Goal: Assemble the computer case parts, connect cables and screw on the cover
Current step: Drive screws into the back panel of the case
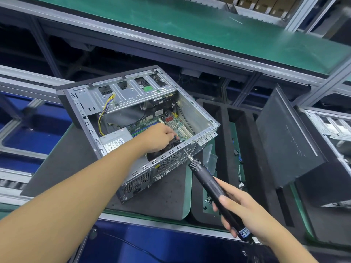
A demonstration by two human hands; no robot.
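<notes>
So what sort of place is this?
Likely a computer assembly line: an open computer case below a green-matted shelf, an electric screwdriver in the right hand, and a second case at the right.

We see a green belted shelf (209, 31) above the worktop's (188, 188) far edge, brown cartons (252, 4) beyond it, and a blue surface (152, 242) below the worktop's near edge.
</notes>
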